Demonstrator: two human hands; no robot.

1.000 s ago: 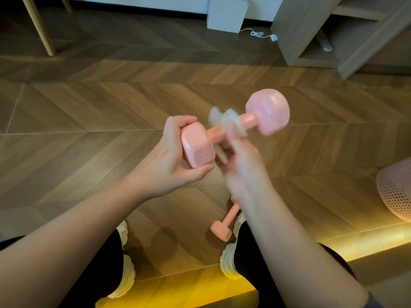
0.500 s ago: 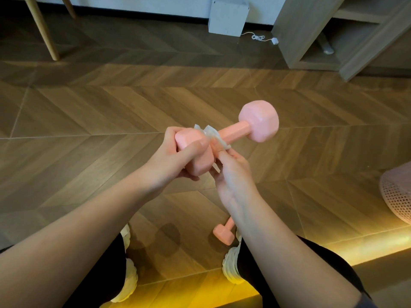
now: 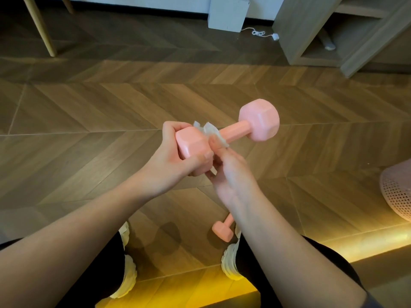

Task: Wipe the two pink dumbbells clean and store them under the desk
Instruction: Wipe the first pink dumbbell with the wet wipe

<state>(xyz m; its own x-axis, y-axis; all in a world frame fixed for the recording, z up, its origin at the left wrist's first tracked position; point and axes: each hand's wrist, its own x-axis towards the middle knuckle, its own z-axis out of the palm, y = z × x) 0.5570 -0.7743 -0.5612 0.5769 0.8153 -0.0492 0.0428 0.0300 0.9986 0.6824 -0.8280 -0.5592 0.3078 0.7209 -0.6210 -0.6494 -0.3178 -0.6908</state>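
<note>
A pink dumbbell [image 3: 258, 123] is held in the air above the wooden floor, its far head pointing up and right. My left hand [image 3: 169, 165] grips its near head. My right hand [image 3: 231, 174] pinches a white tissue [image 3: 212, 132] against the bar, right beside that near head. A second pink dumbbell [image 3: 222, 231] lies on the floor by my right foot, its far end hidden under my right forearm.
A wooden desk unit [image 3: 347, 34] with an open space beneath stands at the back right. A white box [image 3: 228, 13] with a cable sits by the wall. A pink mesh basket [image 3: 398, 192] is at the right edge. Chair legs [image 3: 41, 27] stand back left.
My right hand slid the tissue along the bar from near the middle toward the near head. My left hand turned its grip on that head, and the dumbbell dropped slightly.
</note>
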